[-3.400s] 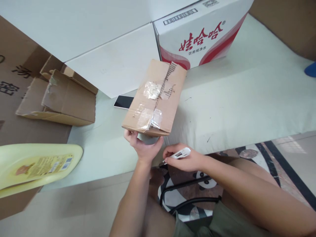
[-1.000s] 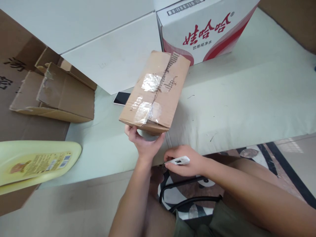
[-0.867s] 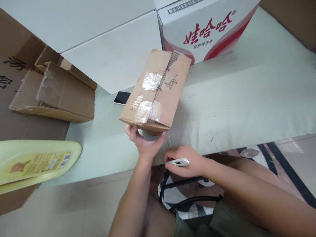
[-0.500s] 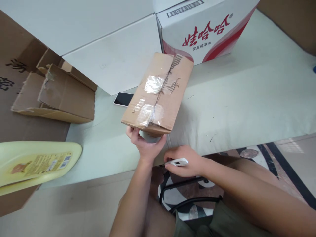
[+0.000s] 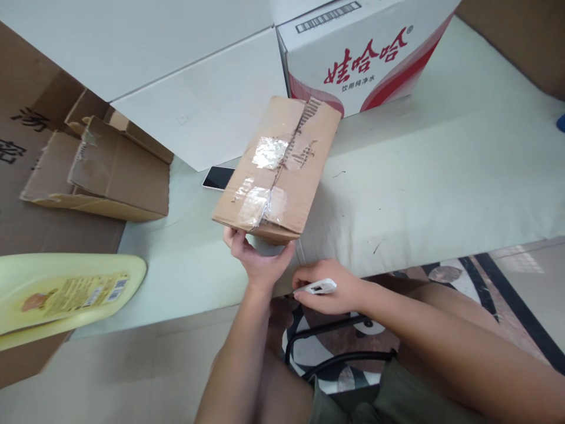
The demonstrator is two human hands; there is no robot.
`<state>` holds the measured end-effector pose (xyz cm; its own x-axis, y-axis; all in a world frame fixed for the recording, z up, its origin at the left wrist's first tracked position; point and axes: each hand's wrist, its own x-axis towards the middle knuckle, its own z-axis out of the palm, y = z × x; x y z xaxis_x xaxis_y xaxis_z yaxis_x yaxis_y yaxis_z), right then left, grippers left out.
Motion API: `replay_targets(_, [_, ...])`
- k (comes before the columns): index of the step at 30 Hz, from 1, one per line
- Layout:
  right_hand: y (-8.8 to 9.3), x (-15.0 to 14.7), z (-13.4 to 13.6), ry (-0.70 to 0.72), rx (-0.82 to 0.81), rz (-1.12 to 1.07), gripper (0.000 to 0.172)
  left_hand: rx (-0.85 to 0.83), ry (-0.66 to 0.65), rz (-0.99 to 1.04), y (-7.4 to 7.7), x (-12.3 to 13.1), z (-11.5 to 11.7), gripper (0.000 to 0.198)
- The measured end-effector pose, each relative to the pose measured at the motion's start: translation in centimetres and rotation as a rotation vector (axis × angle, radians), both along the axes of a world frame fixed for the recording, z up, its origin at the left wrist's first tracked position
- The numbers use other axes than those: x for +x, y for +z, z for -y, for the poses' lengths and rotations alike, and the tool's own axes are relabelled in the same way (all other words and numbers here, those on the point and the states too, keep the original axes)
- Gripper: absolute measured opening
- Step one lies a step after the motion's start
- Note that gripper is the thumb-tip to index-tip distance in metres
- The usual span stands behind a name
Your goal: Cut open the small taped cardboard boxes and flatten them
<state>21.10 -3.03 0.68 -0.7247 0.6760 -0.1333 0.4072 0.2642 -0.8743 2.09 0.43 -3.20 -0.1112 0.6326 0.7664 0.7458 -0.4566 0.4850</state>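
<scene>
My left hand (image 5: 259, 264), fingers spread, grips a taped carton (image 5: 291, 176) by its near end. My right hand (image 5: 342, 291) curls tightly around a white tool (image 5: 323, 287)

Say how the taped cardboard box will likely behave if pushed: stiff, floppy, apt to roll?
Probably fairly stiff: held at one end by the left hand, the cardboard box shows no sag. The ragged seam may flex, with patches of clear tape along it. Rolling looks unlikely, given its boxy shape.
</scene>
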Motion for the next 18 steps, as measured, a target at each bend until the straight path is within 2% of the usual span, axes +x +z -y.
replay_targets(9, [-0.08,0.09,-0.06,-0.008,-0.007,-0.026,0.016,-0.053,0.046,-0.006,-0.13,-0.17,0.09,0.108])
replay_targets(18, [-0.1,0.1,0.0,-0.011,0.005,-0.031,0.015,-0.033,0.028,-0.002,-0.04,-0.19,0.08,0.105])
